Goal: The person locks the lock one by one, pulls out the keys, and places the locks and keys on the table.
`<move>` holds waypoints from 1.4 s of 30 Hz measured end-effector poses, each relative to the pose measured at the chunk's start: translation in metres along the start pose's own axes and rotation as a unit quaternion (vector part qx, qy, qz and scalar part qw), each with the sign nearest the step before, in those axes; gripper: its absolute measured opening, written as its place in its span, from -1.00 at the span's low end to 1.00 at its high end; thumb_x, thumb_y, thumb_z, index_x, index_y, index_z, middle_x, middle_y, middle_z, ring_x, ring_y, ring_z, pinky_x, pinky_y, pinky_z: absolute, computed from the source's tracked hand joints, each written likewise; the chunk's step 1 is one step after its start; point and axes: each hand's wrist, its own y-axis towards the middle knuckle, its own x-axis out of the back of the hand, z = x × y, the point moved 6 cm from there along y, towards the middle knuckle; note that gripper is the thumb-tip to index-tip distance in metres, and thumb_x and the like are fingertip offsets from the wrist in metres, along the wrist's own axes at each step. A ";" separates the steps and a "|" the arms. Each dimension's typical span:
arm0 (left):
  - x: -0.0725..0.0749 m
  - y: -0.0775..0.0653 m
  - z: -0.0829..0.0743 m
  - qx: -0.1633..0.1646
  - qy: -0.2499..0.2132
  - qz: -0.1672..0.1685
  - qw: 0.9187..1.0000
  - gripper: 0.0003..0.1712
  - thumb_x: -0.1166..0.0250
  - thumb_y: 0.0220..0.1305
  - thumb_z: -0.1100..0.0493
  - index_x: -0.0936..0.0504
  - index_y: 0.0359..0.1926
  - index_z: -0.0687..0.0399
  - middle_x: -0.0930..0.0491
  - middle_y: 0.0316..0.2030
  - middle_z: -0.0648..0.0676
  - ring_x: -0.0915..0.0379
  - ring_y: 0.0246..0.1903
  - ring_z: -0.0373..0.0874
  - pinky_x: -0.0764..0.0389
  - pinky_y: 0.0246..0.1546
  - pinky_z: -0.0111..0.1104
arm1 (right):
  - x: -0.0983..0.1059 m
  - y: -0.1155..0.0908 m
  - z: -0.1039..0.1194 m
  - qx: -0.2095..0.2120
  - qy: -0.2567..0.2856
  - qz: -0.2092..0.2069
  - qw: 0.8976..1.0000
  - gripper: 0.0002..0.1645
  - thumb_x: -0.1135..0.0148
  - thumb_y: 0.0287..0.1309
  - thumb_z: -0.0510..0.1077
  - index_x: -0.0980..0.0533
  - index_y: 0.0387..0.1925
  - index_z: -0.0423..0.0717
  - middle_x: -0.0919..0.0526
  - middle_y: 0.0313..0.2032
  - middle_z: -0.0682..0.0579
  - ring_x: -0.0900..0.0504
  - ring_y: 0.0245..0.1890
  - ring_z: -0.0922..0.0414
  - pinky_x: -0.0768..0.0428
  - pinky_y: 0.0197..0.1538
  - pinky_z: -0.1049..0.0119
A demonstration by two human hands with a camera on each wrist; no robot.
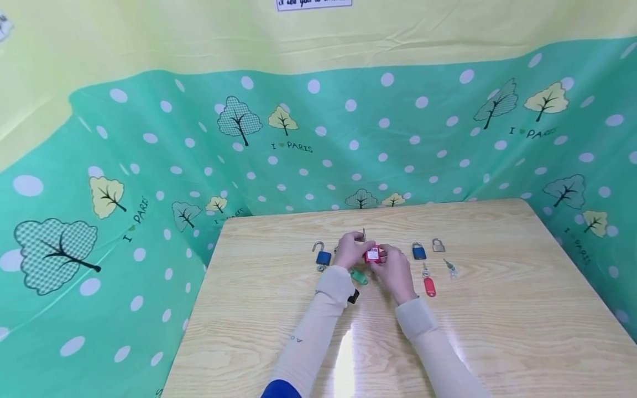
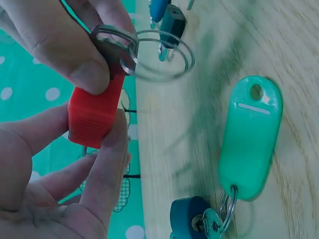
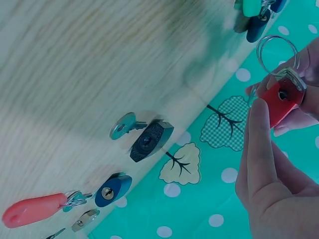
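Observation:
Between both hands, raised a little over the table, is a red padlock [image 1: 373, 254] with a white label on its face. My left hand [image 1: 350, 251] grips it from the left with thumb and finger. From the other side my right hand [image 1: 395, 273] grips the same padlock with its fingertips. A key [image 3: 292, 77] on looped metal rings sits at the padlock's end; whether it is fully inserted, I cannot tell. Whether the right fingers also touch the key is unclear. Below the hands lies a green key tag [image 2: 251, 144], ringed to a key at a blue padlock [image 2: 187, 214].
Left of the hands lies an unlocked blue padlock [image 1: 323, 258]. A black padlock [image 3: 151, 141] has a key beside it. To the right lie another blue padlock [image 1: 419, 252], a silver padlock [image 1: 438, 247], a red key tag [image 1: 429, 287] and loose keys [image 1: 450, 267]. Patterned curtain [image 1: 298, 177] surrounds the table.

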 end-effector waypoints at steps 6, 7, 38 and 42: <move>0.000 0.002 0.000 -0.011 -0.070 0.029 0.997 -0.41 -0.35 0.31 0.10 -0.45 0.29 0.21 -0.63 0.09 0.16 -0.61 0.04 -0.01 -0.65 0.02 -0.29 | 0.001 -0.002 0.002 0.018 0.004 -0.009 1.000 -0.38 -0.44 0.07 -0.26 -0.46 0.17 -0.38 -0.64 -0.06 -0.28 -0.67 -0.08 -0.11 -0.69 -0.02 0.07; 0.000 0.003 -0.001 -0.013 -0.084 0.034 0.996 -0.39 -0.35 0.31 0.12 -0.41 0.32 0.20 -0.64 0.08 0.16 -0.62 0.02 -0.02 -0.66 -0.01 -0.30 | 0.001 -0.002 0.002 0.020 0.004 -0.011 1.000 -0.39 -0.44 0.07 -0.26 -0.47 0.16 -0.37 -0.64 -0.08 -0.27 -0.67 -0.10 -0.10 -0.69 -0.03 0.08; 0.003 0.002 0.000 -0.057 -0.130 0.115 0.983 -0.27 -0.46 0.20 0.14 -0.40 0.36 0.00 -0.72 -0.17 0.08 -0.70 -0.18 0.14 -0.70 -0.10 -0.14 | 0.012 -0.006 0.008 0.053 0.007 -0.014 0.998 -0.41 -0.45 0.08 -0.25 -0.50 0.15 -0.33 -0.65 -0.12 -0.18 -0.67 -0.15 -0.02 -0.69 -0.06 0.15; -0.001 0.003 0.001 -0.048 -0.114 0.126 0.984 -0.20 -0.47 0.17 0.15 -0.35 0.40 -0.05 -0.72 -0.20 0.06 -0.70 -0.30 -0.10 -0.67 -0.05 -0.03 | 0.011 -0.006 0.005 0.039 0.002 -0.015 0.999 -0.40 -0.44 0.10 -0.23 -0.48 0.17 -0.31 -0.64 -0.10 -0.17 -0.67 -0.13 -0.01 -0.69 -0.05 0.15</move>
